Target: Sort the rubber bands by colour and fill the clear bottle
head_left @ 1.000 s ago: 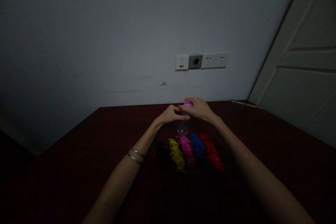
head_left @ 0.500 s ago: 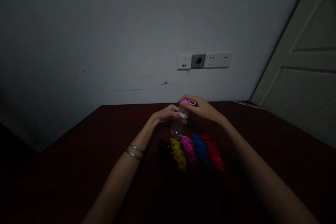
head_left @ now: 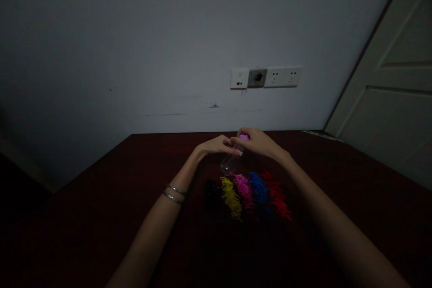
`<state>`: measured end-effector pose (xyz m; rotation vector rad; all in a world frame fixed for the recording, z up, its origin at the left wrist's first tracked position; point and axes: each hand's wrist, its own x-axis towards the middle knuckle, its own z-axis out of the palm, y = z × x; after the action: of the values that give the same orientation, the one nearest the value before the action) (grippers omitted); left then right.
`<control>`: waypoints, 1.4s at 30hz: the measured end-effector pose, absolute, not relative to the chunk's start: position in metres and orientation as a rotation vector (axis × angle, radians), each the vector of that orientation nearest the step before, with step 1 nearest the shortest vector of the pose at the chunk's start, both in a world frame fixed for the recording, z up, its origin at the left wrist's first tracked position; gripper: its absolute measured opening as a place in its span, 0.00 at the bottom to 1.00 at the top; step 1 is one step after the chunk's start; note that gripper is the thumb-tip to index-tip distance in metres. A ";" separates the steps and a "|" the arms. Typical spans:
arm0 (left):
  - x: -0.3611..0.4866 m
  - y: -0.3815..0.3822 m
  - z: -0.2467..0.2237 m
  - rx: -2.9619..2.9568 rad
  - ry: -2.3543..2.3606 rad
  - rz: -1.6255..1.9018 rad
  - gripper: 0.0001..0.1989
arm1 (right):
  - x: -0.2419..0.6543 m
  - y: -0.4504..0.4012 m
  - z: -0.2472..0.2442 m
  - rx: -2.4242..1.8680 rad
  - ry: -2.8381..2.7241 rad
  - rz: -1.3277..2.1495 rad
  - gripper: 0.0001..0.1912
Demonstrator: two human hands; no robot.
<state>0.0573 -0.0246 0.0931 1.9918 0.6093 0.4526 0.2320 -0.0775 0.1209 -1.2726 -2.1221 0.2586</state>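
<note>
A clear bottle (head_left: 228, 165) leans with its top to the right, its base just behind the coloured piles. My left hand (head_left: 218, 145) is closed round the bottle's upper part, the thumb by a white patch near the neck. On the pink cap (head_left: 243, 137) my right hand (head_left: 258, 141) is closed, fingers wrapped over it. In front lie bunches of thin rubbery strands: black (head_left: 212, 192), yellow (head_left: 231, 198), pink (head_left: 244, 191), blue (head_left: 258, 188) and red (head_left: 277, 198).
The dark red table (head_left: 111, 180) meets a grey wall (head_left: 151, 45) at the back. Wall sockets (head_left: 281, 77) sit above it. A pale panelled door (head_left: 398, 90) stands at the right, and a thin printed strip (head_left: 322, 135) lies along the table's back right edge.
My right hand has turned on the cap and shifted slightly right and down; the cap's loop is now out of sight. The bottle tilts further right. The strands look unmoved.
</note>
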 end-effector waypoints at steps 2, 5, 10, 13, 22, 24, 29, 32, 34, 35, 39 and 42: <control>0.054 -0.023 0.093 1.988 0.618 0.423 0.12 | 0.237 -0.079 0.123 -1.309 -2.196 0.301 0.19; 0.051 -0.023 0.092 1.954 0.606 0.396 0.14 | 0.243 -0.083 0.129 -1.253 -2.280 0.411 0.18; 0.048 -0.023 0.091 1.865 0.599 0.392 0.13 | 0.248 -0.085 0.136 -1.069 -2.318 0.542 0.13; 0.047 -0.022 0.088 1.793 0.554 0.383 0.13 | 0.249 -0.085 0.138 -0.998 -2.345 0.617 0.14; 0.043 -0.010 0.070 1.576 0.379 0.293 0.14 | 0.248 -0.084 0.137 -0.810 -2.395 0.653 0.12; 0.043 -0.009 0.069 1.550 0.380 0.294 0.15 | 0.248 -0.085 0.138 -0.788 -2.388 0.657 0.11; 0.044 -0.011 0.070 1.561 0.405 0.339 0.14 | 0.246 -0.087 0.139 -0.765 -2.356 0.638 0.08; 0.047 -0.013 0.071 1.581 0.441 0.351 0.13 | 0.237 -0.087 0.134 -0.863 -2.251 0.670 0.09; 0.049 -0.015 0.071 1.585 0.459 0.361 0.13 | 0.228 -0.084 0.128 -0.930 -2.151 0.690 0.11; 0.050 -0.016 0.071 1.589 0.462 0.359 0.13 | 0.225 -0.083 0.125 -0.954 -2.111 0.676 0.12; 0.050 -0.016 0.070 1.630 0.465 0.334 0.13 | 0.220 -0.076 0.115 -1.069 -2.092 0.409 0.14; 0.049 -0.015 0.069 1.639 0.481 0.363 0.12 | 0.227 -0.076 0.116 -1.217 -2.178 0.293 0.16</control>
<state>0.0486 -0.0152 0.0692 1.6387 0.4807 0.3634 0.2270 -0.0757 0.1164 -1.2171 -2.1780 0.2931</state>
